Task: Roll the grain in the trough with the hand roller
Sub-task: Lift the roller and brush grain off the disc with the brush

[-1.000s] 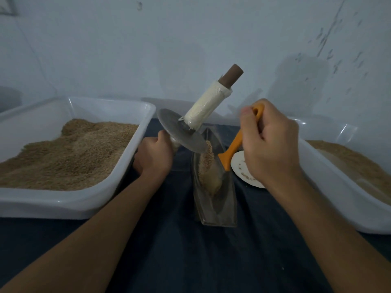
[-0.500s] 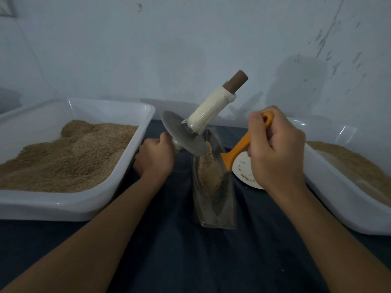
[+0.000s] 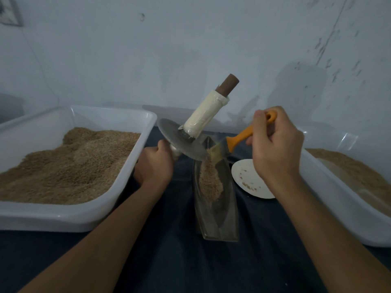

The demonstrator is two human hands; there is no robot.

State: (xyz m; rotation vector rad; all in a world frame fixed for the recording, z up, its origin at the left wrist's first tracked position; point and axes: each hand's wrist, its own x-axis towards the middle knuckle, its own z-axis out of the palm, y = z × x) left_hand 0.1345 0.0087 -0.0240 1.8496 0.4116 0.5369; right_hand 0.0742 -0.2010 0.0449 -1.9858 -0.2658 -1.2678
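Note:
A narrow boat-shaped metal trough (image 3: 218,216) lies on the dark cloth in the middle, with a heap of grain (image 3: 209,180) in its far half. My left hand (image 3: 155,164) grips one handle of the hand roller, whose grey metal disc (image 3: 181,142) is tilted above the trough's far end; its other handle (image 3: 206,115), wrapped in cream tape with a brown tip, sticks up to the right. My right hand (image 3: 275,146) grips an orange-handled scraper (image 3: 241,137), whose blade meets the grain beside the disc's lower edge.
A white tub of grain (image 3: 118,187) stands at the left, and another white tub (image 3: 330,199) with grain at the right. A small white plate (image 3: 249,180) with a few grains lies right of the trough. A pale wall rises close behind.
My right hand has lifted and drawn the scraper up and away along the trough towards the far end. The roller has shifted slightly, with the disc still tilted above the trough.

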